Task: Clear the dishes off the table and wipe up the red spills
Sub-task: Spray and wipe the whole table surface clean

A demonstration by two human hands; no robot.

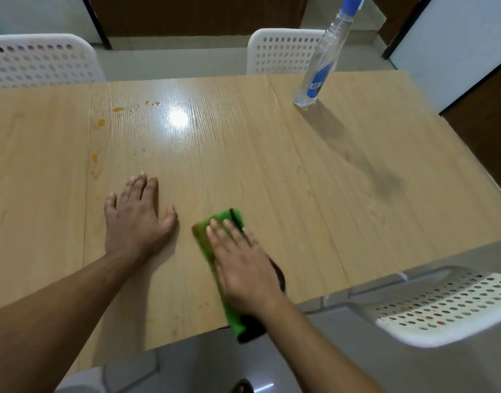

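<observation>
Pressing flat on a green folded cleaning cloth (208,236), the right hand (243,265) has its fingers straight, pinning the cloth to the light wood-grain table (272,171) near the near edge; the cloth's lower end hangs past that edge. The left hand (135,217) lies palm down on the bare tabletop just beside it, fingers spread and holding nothing. Orange-red spill spots (101,122) dot the table's left side, well apart from the cloth. A clear plastic spray bottle with a blue nozzle (321,61) stands at the far right; its blue label is too blurred to read. White perforated plastic chairs (283,52) surround the table.
</observation>
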